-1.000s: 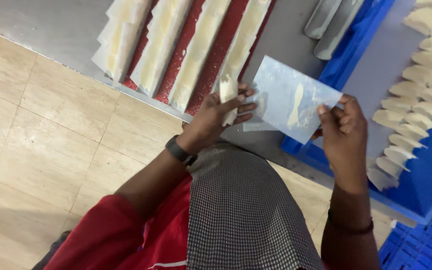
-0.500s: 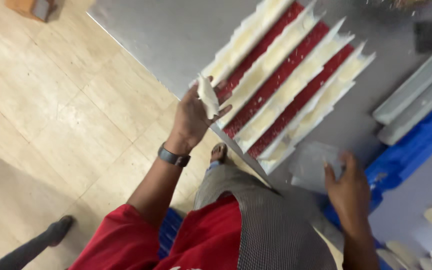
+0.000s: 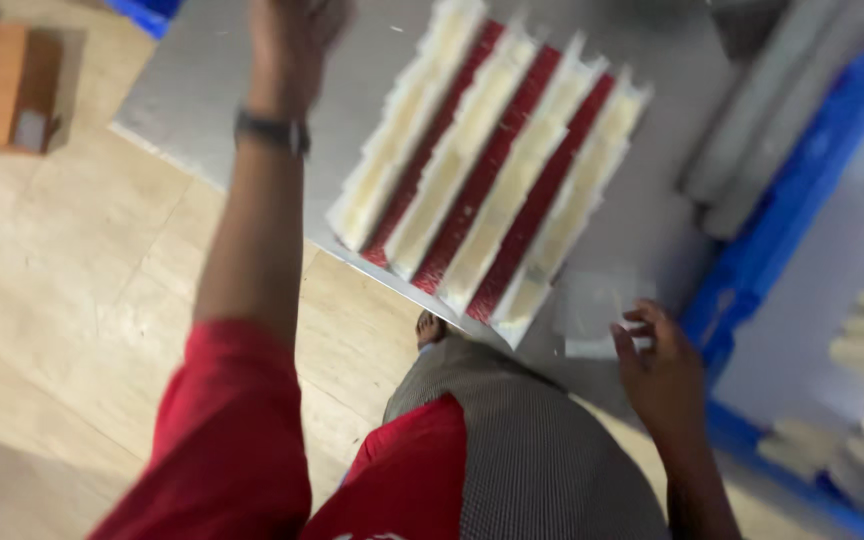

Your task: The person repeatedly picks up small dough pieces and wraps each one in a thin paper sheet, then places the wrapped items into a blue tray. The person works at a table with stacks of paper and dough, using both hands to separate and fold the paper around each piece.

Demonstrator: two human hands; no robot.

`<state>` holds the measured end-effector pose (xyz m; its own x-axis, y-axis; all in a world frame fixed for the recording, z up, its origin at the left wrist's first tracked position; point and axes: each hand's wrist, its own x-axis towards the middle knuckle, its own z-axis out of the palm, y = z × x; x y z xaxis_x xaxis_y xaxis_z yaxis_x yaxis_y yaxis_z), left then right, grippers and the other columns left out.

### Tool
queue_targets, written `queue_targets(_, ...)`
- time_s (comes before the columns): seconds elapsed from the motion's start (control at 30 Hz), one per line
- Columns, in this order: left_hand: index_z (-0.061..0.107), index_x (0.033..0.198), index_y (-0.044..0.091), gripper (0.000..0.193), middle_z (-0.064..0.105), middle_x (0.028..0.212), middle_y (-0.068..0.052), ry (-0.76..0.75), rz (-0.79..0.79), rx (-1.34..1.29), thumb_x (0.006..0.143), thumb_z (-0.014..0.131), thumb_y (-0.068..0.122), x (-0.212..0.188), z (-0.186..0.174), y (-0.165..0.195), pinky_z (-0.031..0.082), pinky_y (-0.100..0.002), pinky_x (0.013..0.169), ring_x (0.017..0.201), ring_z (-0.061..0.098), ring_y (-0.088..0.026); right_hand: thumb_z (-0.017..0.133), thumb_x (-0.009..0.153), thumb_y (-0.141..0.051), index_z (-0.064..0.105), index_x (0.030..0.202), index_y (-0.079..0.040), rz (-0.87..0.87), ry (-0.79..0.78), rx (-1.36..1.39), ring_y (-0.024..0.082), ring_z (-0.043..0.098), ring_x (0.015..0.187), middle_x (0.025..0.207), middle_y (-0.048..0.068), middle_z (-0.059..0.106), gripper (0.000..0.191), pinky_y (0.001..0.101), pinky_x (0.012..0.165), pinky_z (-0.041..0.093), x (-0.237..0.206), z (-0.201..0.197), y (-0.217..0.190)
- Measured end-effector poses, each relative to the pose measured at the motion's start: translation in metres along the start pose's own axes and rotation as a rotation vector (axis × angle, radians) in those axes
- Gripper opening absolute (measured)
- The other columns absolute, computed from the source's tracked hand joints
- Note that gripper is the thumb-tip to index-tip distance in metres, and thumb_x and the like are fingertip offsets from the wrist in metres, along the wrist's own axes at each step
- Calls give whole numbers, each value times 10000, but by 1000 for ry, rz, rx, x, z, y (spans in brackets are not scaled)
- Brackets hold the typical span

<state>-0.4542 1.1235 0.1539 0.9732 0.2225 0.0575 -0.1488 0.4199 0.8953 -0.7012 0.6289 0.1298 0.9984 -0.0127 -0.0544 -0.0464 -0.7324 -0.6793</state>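
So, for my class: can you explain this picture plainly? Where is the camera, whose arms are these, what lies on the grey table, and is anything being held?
The camera sits on a person's head and looks down, so both arms are that person's own. The left hand is stretched far forward over the grey table, at the top edge of the blurred picture, so I cannot tell if it holds anything. The right hand rests its fingertips on a small clear plastic bag lying flat on the table. Between them lies a red tray with four rows of pale cream pieces. At right is a blue crate with more pale pieces. A small brown box stands on the tiled floor.
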Motion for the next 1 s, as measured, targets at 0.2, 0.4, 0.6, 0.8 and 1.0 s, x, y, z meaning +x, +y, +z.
queue_targets(0.2, 708, 1247, 92, 307, 695, 1015, -78, -235, -252, 601, 1098, 654, 355, -139, 104, -131, 501, -346, 737, 814, 644, -159, 700, 952, -144, 631, 1240, -5, 55, -3, 236, 179, 734, 999, 1079, 112, 749, 327, 321, 811, 588, -45, -27, 23)
queue_targets(0.4, 716, 1129, 78, 288, 752, 1072, -108, -203, 380, 1319, 891, 763, 233, -150, 173, -137, 576, -437, 751, 832, 729, -303, 705, 947, -175, 643, 1223, -27, 52, -30, 282, 173, 747, 946, 1048, 80, 762, 319, 330, 728, 574, -45, -50, 27)
queue_targets(0.6, 808, 877, 156, 147, 760, 899, -130, -166, 183, 1565, 894, 747, 289, -122, 190, -145, 587, -452, 776, 820, 730, -349, 704, 930, -196, 659, 1225, -76, 72, -84, 269, 178, 743, 929, 1050, 69, 772, 321, 343, 703, 583, -51, -73, 45)
queue_targets(0.8, 814, 860, 137, 129, 745, 845, -159, -120, 236, 1707, 832, 721, 222, -114, 198, -134, 583, -454, 750, 785, 719, -366, 701, 931, -195, 658, 1222, -63, 120, -38, 358, 185, 741, 920, 1027, 94, 760, 322, 345, 763, 594, -66, -90, 72)
queue_targets(1.0, 787, 830, 111, 90, 760, 811, -64, -202, 522, 1470, 874, 763, 186, -137, 220, -71, 580, -383, 663, 688, 722, -269, 677, 945, -199, 673, 1210, -62, 54, -91, 451, 189, 739, 926, 1012, 85, 759, 299, 340, 810, 591, -60, -74, 69)
